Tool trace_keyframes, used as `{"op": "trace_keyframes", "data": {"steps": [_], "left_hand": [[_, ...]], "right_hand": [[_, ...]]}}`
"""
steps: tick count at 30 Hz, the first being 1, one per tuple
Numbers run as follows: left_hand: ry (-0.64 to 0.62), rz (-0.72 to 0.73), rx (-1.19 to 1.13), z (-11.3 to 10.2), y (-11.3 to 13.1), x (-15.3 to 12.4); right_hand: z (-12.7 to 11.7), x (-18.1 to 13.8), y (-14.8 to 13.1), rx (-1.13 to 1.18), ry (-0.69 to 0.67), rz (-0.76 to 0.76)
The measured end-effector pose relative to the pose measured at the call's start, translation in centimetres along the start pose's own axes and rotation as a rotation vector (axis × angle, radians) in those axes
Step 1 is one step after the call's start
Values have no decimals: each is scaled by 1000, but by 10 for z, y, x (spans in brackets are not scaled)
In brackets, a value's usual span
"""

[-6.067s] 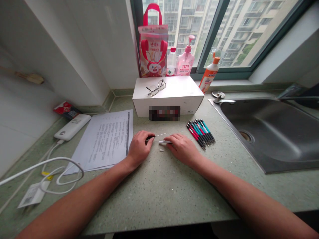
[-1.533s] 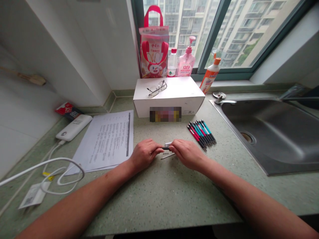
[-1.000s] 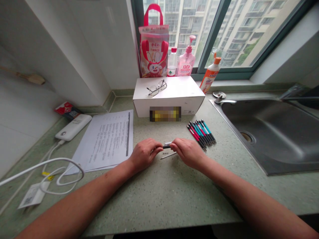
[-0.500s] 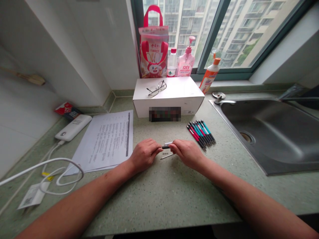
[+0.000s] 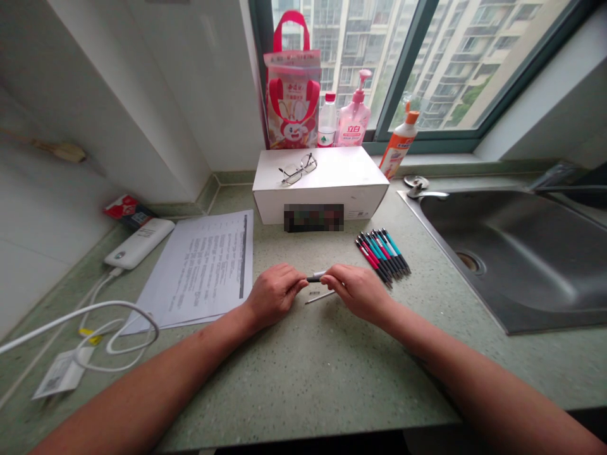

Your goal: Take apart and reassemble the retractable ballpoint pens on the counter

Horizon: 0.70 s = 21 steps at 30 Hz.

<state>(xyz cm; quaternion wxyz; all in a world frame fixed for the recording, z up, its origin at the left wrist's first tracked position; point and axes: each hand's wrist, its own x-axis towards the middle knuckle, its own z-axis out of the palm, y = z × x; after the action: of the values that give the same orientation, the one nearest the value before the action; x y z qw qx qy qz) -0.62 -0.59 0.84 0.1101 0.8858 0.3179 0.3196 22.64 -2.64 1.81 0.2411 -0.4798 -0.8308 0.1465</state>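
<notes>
My left hand [image 5: 274,292] and my right hand [image 5: 356,289] meet over the green counter [image 5: 303,366], both pinching one pen [image 5: 315,277] between their fingertips. The pen's dark section is at my left fingers and its white section at my right fingers. A thin white refill [image 5: 320,296] lies on the counter just below the pen, with a tiny white piece beside it. A row of several red, blue and black pens [image 5: 383,251] lies just right of my right hand.
A white box [image 5: 320,183] with glasses [image 5: 298,167] on top stands behind my hands. Printed papers [image 5: 203,268], a power bank [image 5: 139,242] and white cables [image 5: 95,325] lie left. A steel sink [image 5: 516,253] is at right. Bottles and a red bag line the window sill.
Six seconds ago my hands were apart, each with a separate pen part; now both grip one pen held between them. Over the last second they barely move.
</notes>
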Motion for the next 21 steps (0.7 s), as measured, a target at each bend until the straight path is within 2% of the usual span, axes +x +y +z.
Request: {"op": "trace_keyframes", "data": {"steps": [6,11,15,21], "left_hand": [[13,-25,-41,0,0,0],[14,-13,-40,-1,0,0],[10,-20,-47,0,0,0],[14,-19,-45,-1,0,0]], "right_hand": [[3,1,1,89,37,-27],[2,1,-1,38,28,0],[2,1,-2,84,68,-20],[2,1,-2,47,-5,27]]}}
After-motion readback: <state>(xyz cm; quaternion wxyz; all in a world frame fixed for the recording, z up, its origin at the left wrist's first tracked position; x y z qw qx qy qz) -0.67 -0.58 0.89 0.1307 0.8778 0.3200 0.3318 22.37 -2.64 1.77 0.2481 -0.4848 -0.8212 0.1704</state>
